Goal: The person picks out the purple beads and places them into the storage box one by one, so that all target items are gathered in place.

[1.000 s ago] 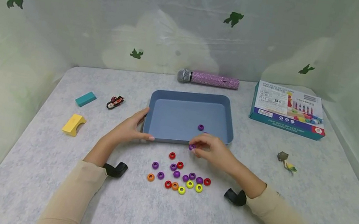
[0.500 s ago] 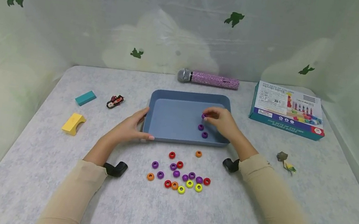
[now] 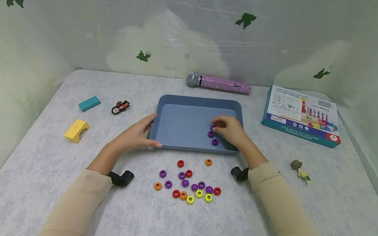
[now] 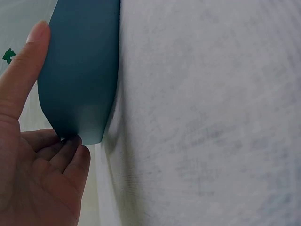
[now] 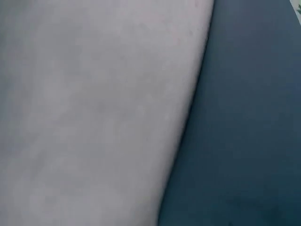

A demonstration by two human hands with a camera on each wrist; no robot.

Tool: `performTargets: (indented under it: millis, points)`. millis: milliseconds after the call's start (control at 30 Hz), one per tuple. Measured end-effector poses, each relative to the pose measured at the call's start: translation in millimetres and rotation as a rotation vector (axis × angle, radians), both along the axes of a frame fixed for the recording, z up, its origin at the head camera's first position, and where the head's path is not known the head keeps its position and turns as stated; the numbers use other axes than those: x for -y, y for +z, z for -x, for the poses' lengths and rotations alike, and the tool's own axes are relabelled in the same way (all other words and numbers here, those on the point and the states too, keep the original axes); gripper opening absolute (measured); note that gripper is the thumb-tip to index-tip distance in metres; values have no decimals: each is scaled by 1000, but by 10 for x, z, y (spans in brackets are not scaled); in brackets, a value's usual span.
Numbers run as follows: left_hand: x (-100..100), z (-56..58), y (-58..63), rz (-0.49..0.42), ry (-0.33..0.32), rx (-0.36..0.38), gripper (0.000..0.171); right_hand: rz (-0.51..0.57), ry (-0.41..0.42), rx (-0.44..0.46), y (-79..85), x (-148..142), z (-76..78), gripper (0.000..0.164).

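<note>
The blue tray [image 3: 184, 148] has my left hand [image 3: 136, 134] at its near left corner. In the left wrist view, my thumb [image 4: 35, 52] lies along one wall of the tray [image 4: 84, 70] and my bent fingers touch the adjoining wall. Over the tray's right side, my right hand [image 3: 231, 131] pinches a purple bead [image 3: 212, 127], partly hidden by the fingertips and low over the floor. Two more purple beads, one [image 3: 210, 134] just below it and another [image 3: 215, 142] nearer the front, lie in the tray. The right wrist view shows only tray wall [image 5: 244, 117] and tabletop.
Loose beads lie in front of the tray: several purple [image 3: 185, 183], red [image 3: 180, 163], orange [image 3: 208, 162] and yellow [image 3: 198, 194]. A glittery microphone [image 3: 225, 84] and a boxed bead set [image 3: 303, 116] are behind. Yellow [image 3: 77, 130] and teal [image 3: 89, 103] blocks sit left; small figures lie either side.
My right hand has carried a purple bead from the tray's front edge inside, then lowered it beside the others. An orange bead it had covered now shows. My left hand has stayed put.
</note>
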State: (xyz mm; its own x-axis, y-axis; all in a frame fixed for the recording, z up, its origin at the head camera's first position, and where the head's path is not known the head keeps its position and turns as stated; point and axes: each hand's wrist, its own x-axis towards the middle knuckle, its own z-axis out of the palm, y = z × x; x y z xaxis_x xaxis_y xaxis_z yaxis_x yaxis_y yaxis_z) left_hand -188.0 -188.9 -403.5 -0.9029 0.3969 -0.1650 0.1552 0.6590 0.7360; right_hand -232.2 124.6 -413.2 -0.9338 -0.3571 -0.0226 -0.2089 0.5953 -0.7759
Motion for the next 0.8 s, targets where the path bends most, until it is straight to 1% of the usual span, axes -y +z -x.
performTargets:
  millis: [100, 133, 167, 233, 300, 333, 367, 467, 567, 667, 733, 800]
  points:
    - [-50, -75, 131, -21, -5, 15, 100, 43, 12, -24, 75, -10, -87, 29]
    - [-63, -92, 164, -29, -6, 20, 100, 64, 15, -35, 149, -2, -162, 30]
    - [-62, -91, 160, -34, -7, 20, 100, 88, 22, -53, 225, 8, -241, 31]
    - [-46, -68, 119, -25, -8, 15, 101, 138, 50, -88, 370, 30, -414, 32]
    - [-14, -21, 31, -15, -6, 5, 104, 177, 93, -131, 502, 57, -599, 32]
    - [4, 7, -13, -12, -5, 2, 105, 194, 119, -148, 555, 69, -688, 32]
    - [18, 26, -47, -5, -5, -2, 106, 205, 150, -171, 556, 71, -745, 32]
    - [17, 32, -50, -7, -5, -4, 106, 236, 234, -190, 526, 68, -916, 33]
    - [20, 30, -44, -16, -9, -1, 106, 261, 301, -152, 393, 59, -1044, 35]
    - [22, 27, -38, -16, -11, 1, 106, 243, 346, -60, 205, 52, -1143, 37]
    - [22, 28, -39, -10, -12, 3, 106, 203, 375, 5, 84, 44, -1196, 37]
    - [20, 26, -37, -3, -6, 3, 107, 159, 390, 60, 1, 41, -1246, 36]
